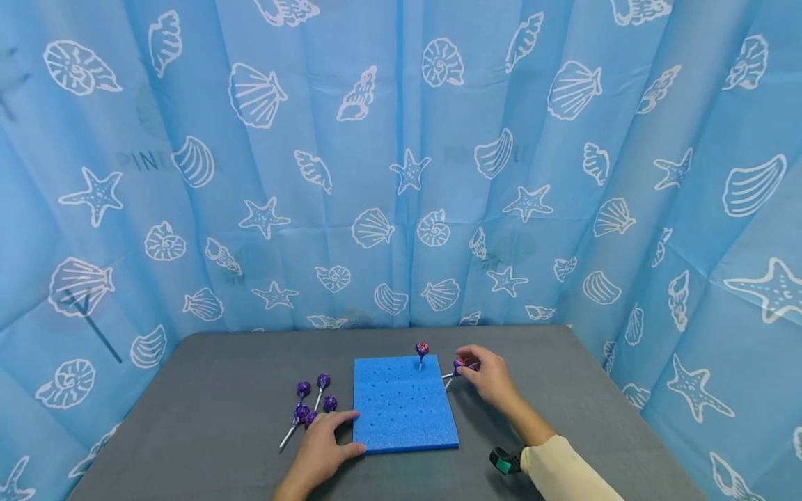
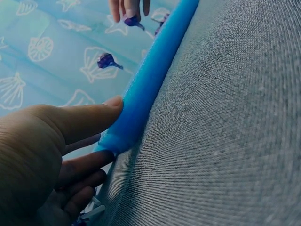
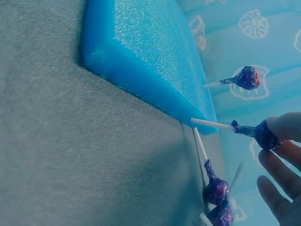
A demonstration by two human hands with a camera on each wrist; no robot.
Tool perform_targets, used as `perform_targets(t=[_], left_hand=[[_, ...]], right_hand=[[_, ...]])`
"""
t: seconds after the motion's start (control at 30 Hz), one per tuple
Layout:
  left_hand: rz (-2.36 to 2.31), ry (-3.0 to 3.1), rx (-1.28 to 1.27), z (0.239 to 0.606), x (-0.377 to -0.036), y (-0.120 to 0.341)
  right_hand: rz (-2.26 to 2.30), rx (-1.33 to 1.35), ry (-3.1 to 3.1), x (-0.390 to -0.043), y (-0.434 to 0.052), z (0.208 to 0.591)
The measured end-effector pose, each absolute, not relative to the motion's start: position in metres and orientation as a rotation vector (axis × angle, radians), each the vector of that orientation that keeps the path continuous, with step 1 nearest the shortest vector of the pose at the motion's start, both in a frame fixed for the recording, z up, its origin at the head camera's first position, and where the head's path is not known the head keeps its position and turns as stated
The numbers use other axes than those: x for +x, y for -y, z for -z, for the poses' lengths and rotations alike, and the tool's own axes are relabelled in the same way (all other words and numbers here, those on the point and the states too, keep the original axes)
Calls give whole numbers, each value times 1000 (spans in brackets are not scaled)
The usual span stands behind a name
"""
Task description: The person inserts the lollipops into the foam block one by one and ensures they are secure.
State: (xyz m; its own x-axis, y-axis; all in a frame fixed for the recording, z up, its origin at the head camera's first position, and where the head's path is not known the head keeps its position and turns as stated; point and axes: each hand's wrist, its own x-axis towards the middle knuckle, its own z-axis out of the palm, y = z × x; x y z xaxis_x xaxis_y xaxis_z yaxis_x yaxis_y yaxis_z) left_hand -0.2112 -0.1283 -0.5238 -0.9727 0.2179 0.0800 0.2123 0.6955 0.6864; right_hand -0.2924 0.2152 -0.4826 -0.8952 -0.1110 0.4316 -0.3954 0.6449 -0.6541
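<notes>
In the head view, a blue foam block (image 1: 406,410) with rows of small holes lies on the table. One lollipop (image 1: 422,348) stands upright by its stick near the block's far right corner. My right hand (image 1: 491,379) pinches another lollipop (image 3: 267,135) by its wrapped head between thumb and fingers, beside the block's right edge; its bare stick points toward the block. My left hand (image 1: 321,449) rests at the near left corner, thumb and a fingertip touching the block, fingers fairly straight. Close to that hand lie several purple-wrapped lollipops (image 1: 303,389).
More lollipops (image 3: 216,190) lie on the table under my right hand, partly hidden in the head view. The grey cloth-covered table (image 1: 238,376) reaches back to a blue curtain (image 1: 401,264) with a shell pattern. A dark band (image 1: 505,460) sits at my right wrist.
</notes>
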Motion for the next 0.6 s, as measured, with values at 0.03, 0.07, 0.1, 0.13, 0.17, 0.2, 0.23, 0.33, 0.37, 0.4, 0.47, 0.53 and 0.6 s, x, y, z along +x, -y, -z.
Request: perform_targets(t=[0.03,0.07,0.1,0.13,0.17,0.2,0.23,0.33,0.37,0.4,0.47,0.53,0.6], left_hand=[[-1167,-2890,369,524,-211,128],[-1168,-2892,370,524,-211,128],[-1166,-2895,374,524,-211,128],[-1166,-2899,379,524,-211,128],[-1165,-2901,382,524,-211,128],[-1164,-2904,387,523,-211,128],[-1165,-2904,383,523,-211,128],[-1166,-2907,384,522,-210,127],[-1162,-2908,380,522,-210,127],[-1160,-2909,375,523,-210,127],[-1156,-2911,374,523,-210,127],[-1153,-2915,374,523,-210,127],[-1152,-2916,377,523,-210,127]], right_hand=[[-1114,408,2514,-293,-214,482],[-1104,415,2515,-294,-213,480],[-1095,420,2515,-294,-212,479],[-1089,428,2513,-295,-211,478],[-1083,437,2508,-297,-210,477],[-1084,449,2499,-298,-209,475],[-1085,462,2492,-299,-208,473],[-1068,503,2476,-302,-204,466],[-1059,514,2472,-303,-203,464],[-1052,522,2472,-303,-201,461],[-1024,535,2472,-305,-199,455],[-1006,550,2469,-308,-196,450],[-991,576,2458,-311,-194,445]])
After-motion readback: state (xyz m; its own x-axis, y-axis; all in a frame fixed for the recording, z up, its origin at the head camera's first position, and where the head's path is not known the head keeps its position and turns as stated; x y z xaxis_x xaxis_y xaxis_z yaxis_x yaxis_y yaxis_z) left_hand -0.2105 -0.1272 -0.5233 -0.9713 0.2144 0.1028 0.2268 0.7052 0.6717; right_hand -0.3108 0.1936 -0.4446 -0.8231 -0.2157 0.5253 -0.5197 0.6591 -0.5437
